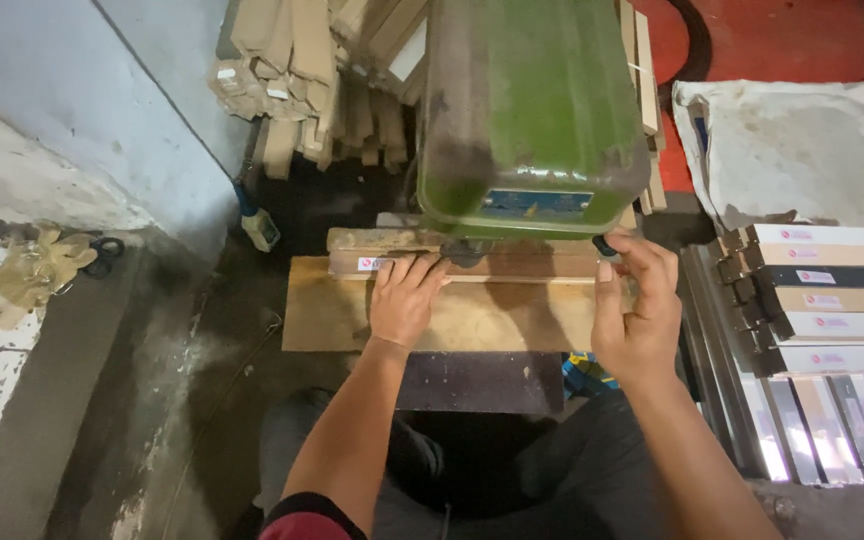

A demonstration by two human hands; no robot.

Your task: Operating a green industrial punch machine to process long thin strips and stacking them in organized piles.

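Left hand (404, 300) flat, fingers spread, pressing wooden strip (512, 266) just beneath green machine (532, 110). Right hand (637, 305) raised, fingertips pinched on small dark knob (604, 245) at strip's far end.

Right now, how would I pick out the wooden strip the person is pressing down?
Find the big green machine head at top centre. Directly beneath it, on a flat wooden board, lies a long wooden strip under the left hand. Unlike the bundled strips stacked behind the machine, it lies alone and crosswise, with a small white sticker near its left end.
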